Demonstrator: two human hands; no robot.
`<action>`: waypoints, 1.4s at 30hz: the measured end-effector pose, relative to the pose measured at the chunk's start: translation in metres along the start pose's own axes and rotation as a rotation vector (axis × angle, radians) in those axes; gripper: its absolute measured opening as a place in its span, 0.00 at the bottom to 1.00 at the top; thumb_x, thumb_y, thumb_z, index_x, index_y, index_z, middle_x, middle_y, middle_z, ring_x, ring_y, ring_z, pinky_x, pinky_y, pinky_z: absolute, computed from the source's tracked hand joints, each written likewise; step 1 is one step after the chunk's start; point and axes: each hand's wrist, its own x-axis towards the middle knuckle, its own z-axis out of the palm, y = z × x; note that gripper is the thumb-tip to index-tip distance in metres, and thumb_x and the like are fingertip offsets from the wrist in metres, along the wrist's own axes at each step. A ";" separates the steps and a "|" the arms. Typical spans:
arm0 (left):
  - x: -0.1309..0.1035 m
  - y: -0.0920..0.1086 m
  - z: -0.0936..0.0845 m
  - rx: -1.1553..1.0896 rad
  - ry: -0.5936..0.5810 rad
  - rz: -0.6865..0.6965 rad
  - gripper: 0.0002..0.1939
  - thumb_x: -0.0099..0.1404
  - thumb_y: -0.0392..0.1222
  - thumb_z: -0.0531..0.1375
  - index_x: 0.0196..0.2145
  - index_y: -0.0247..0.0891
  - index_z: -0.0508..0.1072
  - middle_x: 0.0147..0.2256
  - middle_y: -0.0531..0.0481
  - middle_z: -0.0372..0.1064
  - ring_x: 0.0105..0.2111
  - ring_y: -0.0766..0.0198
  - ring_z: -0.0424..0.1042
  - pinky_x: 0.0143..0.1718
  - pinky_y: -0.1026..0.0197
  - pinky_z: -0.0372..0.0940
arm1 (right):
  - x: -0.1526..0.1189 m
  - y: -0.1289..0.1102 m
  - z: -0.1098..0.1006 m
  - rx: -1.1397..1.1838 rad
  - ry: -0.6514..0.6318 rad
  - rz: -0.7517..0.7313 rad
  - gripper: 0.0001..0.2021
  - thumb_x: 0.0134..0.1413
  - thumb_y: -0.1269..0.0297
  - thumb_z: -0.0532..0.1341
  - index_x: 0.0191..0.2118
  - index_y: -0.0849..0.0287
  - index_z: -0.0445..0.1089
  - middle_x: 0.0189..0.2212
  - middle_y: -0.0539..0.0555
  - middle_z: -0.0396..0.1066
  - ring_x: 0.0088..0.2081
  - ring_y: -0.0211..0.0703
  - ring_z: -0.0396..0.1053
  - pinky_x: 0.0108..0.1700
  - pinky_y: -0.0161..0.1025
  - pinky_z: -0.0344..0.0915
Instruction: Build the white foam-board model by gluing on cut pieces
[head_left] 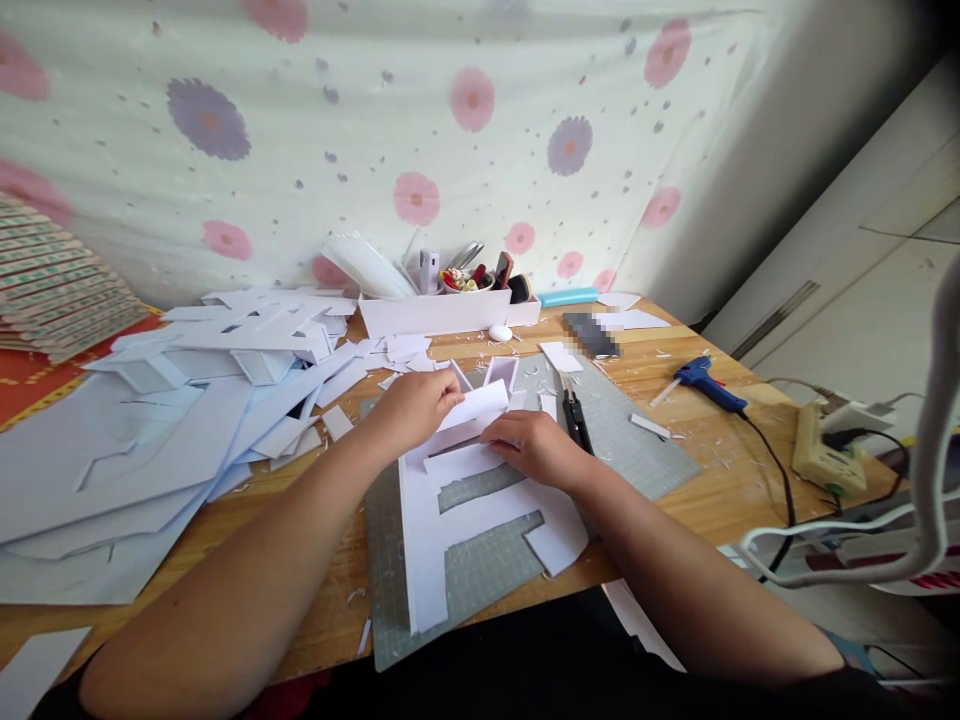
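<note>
On the cutting mat (487,570), as my head view has it, lies the white cut-out board (425,560), a white strip (484,402) raised over its far end. My left hand (420,405) pinches the strip's left end; my right hand (536,445) bends its fingers down close by, though I cannot tell whether they grip or merely steady. A light pinch would serve best (card like that probably creases easily), with the strip's edge sighted straight and pressure spread evenly. The utility knife (576,420) lies just beside my right hand, so that wrist should move carefully.
</note>
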 end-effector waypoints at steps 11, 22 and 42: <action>0.002 -0.004 0.012 -0.056 -0.059 0.124 0.13 0.61 0.35 0.54 0.40 0.39 0.76 0.34 0.51 0.76 0.34 0.61 0.73 0.37 0.60 0.63 | -0.008 0.014 -0.011 0.052 -0.043 -0.032 0.23 0.55 0.82 0.56 0.50 0.54 0.77 0.37 0.55 0.73 0.40 0.44 0.69 0.45 0.40 0.67; 0.003 -0.005 0.018 0.051 -0.109 0.185 0.13 0.63 0.35 0.53 0.38 0.39 0.78 0.39 0.47 0.76 0.40 0.57 0.72 0.41 0.57 0.61 | -0.010 0.025 -0.014 0.077 -0.153 -0.056 0.35 0.51 0.88 0.49 0.58 0.47 0.71 0.43 0.51 0.75 0.40 0.43 0.67 0.47 0.40 0.64; -0.001 -0.009 0.021 0.095 -0.133 0.187 0.16 0.66 0.38 0.50 0.36 0.41 0.79 0.37 0.46 0.73 0.38 0.55 0.72 0.38 0.57 0.60 | -0.047 0.056 -0.066 0.643 0.306 0.418 0.10 0.46 0.64 0.67 0.38 0.57 0.77 0.33 0.52 0.78 0.33 0.42 0.73 0.38 0.39 0.69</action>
